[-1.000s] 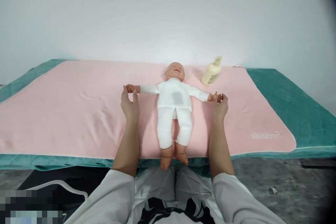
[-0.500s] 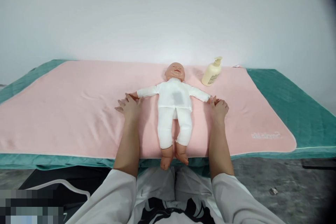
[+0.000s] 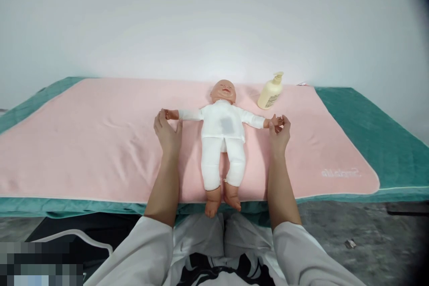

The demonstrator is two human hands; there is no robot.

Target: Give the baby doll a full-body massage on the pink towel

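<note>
A baby doll [image 3: 223, 118] in a white top and trousers lies on its back, head away from me, arms spread sideways. At the doll's hand on the left, my left hand [image 3: 168, 135] curls its fingers around the tips, with its thumb apart below the wrist. My right hand [image 3: 280, 137] has its thumb and bent fingers around the doll's other hand [image 3: 276, 120], whose small fingers show between them. The doll's bare feet [image 3: 213, 202] extend past the near edge. A grey patch marks the chest of the top.
Beyond the doll's arm on the right stands a cream pump bottle [image 3: 269, 95]. A pink blanket [image 3: 83, 143] covers much of the green padded bed [image 3: 375, 138]. A pale wall [image 3: 214, 22] rises behind. Below left is a dark object with a white curved bar [image 3: 73, 233].
Both my hands have turned, with fingers now pointing more upward. The doll's hand on the left has shifted slightly upward; its other hand shows more clearly.
</note>
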